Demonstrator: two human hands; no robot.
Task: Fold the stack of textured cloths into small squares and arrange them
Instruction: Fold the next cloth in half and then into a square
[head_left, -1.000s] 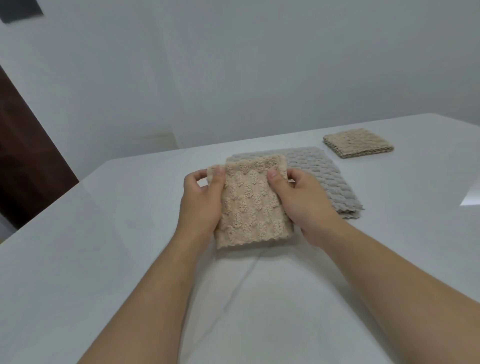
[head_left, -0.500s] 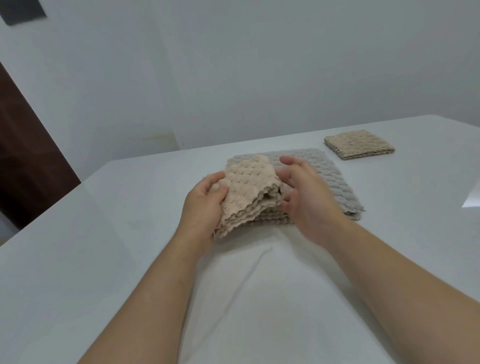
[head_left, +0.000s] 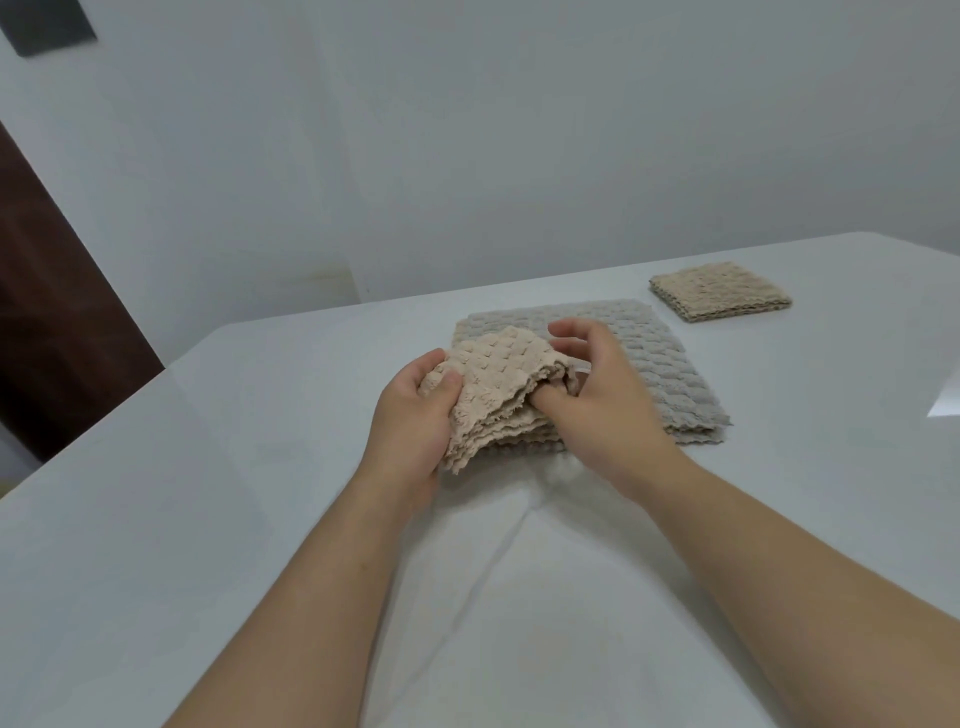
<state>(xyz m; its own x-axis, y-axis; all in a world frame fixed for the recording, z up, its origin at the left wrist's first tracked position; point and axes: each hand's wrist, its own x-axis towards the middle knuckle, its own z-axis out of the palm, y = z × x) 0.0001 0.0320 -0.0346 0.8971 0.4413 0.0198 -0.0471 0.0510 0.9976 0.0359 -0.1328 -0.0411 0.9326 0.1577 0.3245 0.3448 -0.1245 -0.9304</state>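
A: How will the cloth handle?

B: Soft, light and limp, by its look. It is a beige, nubby piece folded into several plies. It is held low over the table, with its far part over the front edge of the grey stack. Its scalloped edges fan apart on the near side, so the plies look ready to slide on one another.

A: Who has it?

B: The left hand grips its left edge, with the thumb on top and the fingers beneath. The right hand is not closed on it. Its fingers arch loosely above the top ply, and its thumb is tucked in at the right edge. Whether that thumb sits between plies or under all of them is hard to tell.

A: Where should the person take hold?

B: Probably at the corners or along a fold, pinching all the plies together. A hold on one ply would likely let the rest droop open. The rough weave should give good purchase.

A: And beyond it?

B: One folded square lies well apart, at the far right.
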